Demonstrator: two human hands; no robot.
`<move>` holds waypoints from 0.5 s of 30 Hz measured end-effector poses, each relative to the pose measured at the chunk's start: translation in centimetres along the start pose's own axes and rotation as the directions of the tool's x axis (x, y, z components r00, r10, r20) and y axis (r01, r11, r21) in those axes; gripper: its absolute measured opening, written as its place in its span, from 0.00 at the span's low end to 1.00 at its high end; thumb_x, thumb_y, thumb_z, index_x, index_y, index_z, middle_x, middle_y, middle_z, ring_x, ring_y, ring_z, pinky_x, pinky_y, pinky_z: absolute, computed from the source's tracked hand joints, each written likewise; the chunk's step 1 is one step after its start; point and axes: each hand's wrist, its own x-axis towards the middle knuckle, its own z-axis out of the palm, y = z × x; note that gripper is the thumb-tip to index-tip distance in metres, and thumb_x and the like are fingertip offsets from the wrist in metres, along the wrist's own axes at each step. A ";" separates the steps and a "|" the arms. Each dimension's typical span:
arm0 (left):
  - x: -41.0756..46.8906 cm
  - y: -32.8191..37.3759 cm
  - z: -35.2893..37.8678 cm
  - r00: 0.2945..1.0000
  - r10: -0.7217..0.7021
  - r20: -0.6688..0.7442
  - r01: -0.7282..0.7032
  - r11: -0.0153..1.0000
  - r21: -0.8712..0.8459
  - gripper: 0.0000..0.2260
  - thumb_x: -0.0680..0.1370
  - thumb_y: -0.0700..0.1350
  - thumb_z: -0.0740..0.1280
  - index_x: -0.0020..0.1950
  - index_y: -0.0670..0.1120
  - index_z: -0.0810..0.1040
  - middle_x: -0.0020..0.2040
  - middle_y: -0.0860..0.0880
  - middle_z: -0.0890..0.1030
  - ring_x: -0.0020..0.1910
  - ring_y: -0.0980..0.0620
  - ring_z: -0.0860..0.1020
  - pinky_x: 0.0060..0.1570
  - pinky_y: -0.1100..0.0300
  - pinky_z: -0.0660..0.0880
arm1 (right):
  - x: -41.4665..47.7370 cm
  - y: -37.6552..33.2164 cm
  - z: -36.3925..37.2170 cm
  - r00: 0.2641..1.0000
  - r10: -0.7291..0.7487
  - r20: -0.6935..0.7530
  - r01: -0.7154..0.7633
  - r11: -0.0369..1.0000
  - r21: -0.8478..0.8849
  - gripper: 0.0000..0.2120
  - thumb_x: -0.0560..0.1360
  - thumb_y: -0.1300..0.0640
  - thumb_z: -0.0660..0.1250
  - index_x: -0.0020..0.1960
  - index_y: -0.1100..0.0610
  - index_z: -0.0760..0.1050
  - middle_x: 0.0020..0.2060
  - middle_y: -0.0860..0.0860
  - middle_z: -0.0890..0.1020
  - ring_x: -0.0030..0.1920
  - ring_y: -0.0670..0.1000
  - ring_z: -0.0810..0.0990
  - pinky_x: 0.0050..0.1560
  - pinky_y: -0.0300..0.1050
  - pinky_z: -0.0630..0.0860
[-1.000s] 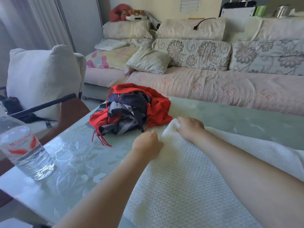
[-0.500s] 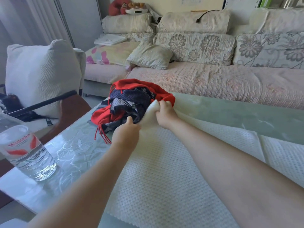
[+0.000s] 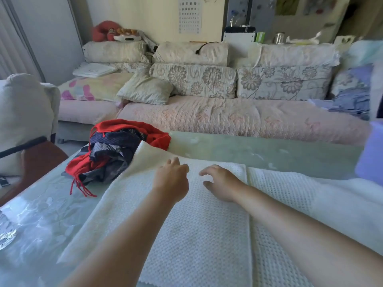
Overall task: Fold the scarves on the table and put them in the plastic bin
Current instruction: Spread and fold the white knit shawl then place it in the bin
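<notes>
- while both hands were low over the white waffle scarf (image 3: 196,235), neither one pinched any cloth.
- the left hand (image 3: 171,180) showed its back to the camera, fingers loosely curled forward and holding nothing; whether the fingertips touched the weave i could not tell.
- the right hand (image 3: 220,183), just beside it, had its fingers spread and relaxed, bent down toward the scarf.
- the white scarf lay flat on the glass worktop (image 3: 41,214) under both hands and forearms, and a straight cloth edge ran just to the right of the right hand.
- its far corner, beyond and left of the left hand, rode up against a heap of scarves.
- that heap, a red scarf (image 3: 157,137) wrapped round dark patterned scarves (image 3: 112,146), sat on the worktop beyond the left hand, with red fringe (image 3: 83,187) trailing nearer.
- far to the right of the right hand stood a blurred lilac shape (image 3: 371,154); what it was i could not tell.
- a sofa (image 3: 228,117) ran beyond the worktop.
</notes>
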 end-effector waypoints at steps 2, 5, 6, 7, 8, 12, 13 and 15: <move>-0.5 4.7 0.0 0.997 0.062 0.052 -0.058 0.996 -0.070 0.17 0.80 0.44 0.58 0.69 0.53 0.73 0.65 0.49 0.71 0.63 0.48 0.69 0.54 0.54 0.72 | -4.3 3.0 -2.3 0.996 0.080 -0.041 -0.081 0.997 0.001 0.16 0.81 0.53 0.63 0.69 0.48 0.73 0.70 0.47 0.71 0.68 0.50 0.72 0.69 0.45 0.67; -1.5 11.8 0.0 0.977 0.163 0.137 -0.139 0.976 -0.166 0.18 0.81 0.46 0.59 0.70 0.54 0.71 0.67 0.50 0.70 0.65 0.48 0.70 0.58 0.51 0.72 | -10.7 7.6 -5.7 0.973 0.207 -0.105 -0.207 0.978 0.009 0.16 0.81 0.54 0.62 0.68 0.48 0.74 0.70 0.47 0.72 0.68 0.50 0.73 0.68 0.46 0.69; -1.9 14.0 0.1 0.967 0.199 0.159 -0.169 0.968 -0.184 0.18 0.81 0.47 0.59 0.71 0.54 0.70 0.68 0.50 0.70 0.66 0.48 0.70 0.59 0.50 0.72 | -12.8 9.0 -6.6 0.962 0.232 -0.140 -0.235 0.972 -0.006 0.16 0.81 0.55 0.62 0.67 0.48 0.74 0.69 0.47 0.73 0.68 0.50 0.73 0.68 0.46 0.69; -2.4 16.5 0.3 0.955 0.239 0.173 -0.203 0.958 -0.202 0.18 0.80 0.48 0.59 0.71 0.54 0.70 0.68 0.50 0.70 0.66 0.48 0.70 0.59 0.50 0.71 | -15.0 10.7 -7.6 0.947 0.257 -0.191 -0.269 0.963 -0.036 0.15 0.80 0.55 0.62 0.66 0.48 0.75 0.69 0.47 0.74 0.68 0.50 0.73 0.68 0.47 0.69; -2.9 18.3 0.5 0.946 0.273 0.175 -0.231 0.947 -0.224 0.18 0.80 0.48 0.60 0.71 0.55 0.69 0.69 0.51 0.70 0.67 0.48 0.70 0.60 0.51 0.71 | -16.6 12.0 -8.4 0.930 0.272 -0.248 -0.300 0.950 -0.085 0.16 0.79 0.56 0.62 0.65 0.47 0.76 0.68 0.46 0.75 0.67 0.50 0.73 0.67 0.48 0.68; -4.8 25.2 1.8 0.884 0.426 0.194 -0.362 0.885 -0.293 0.20 0.80 0.52 0.61 0.73 0.55 0.66 0.71 0.52 0.69 0.69 0.49 0.69 0.64 0.50 0.70 | -22.1 16.6 -11.9 0.800 0.440 -0.408 -0.552 0.806 -0.214 0.19 0.79 0.54 0.59 0.69 0.47 0.72 0.68 0.48 0.74 0.68 0.54 0.70 0.65 0.51 0.65; -5.3 26.7 2.3 0.861 0.459 0.221 -0.387 0.872 -0.300 0.22 0.80 0.54 0.61 0.74 0.56 0.64 0.72 0.51 0.68 0.70 0.49 0.68 0.66 0.49 0.69 | -23.2 17.7 -12.6 0.766 0.514 -0.387 -0.618 0.755 -0.221 0.21 0.79 0.50 0.58 0.71 0.48 0.69 0.68 0.50 0.72 0.69 0.55 0.69 0.65 0.54 0.65; -6.0 29.1 3.2 0.822 0.481 0.304 -0.380 0.862 -0.336 0.28 0.78 0.60 0.63 0.77 0.55 0.61 0.73 0.50 0.67 0.71 0.48 0.66 0.68 0.46 0.67 | -25.2 19.4 -13.1 0.743 0.612 -0.273 -0.668 0.704 -0.240 0.30 0.76 0.41 0.60 0.76 0.47 0.61 0.70 0.53 0.68 0.70 0.58 0.67 0.66 0.57 0.65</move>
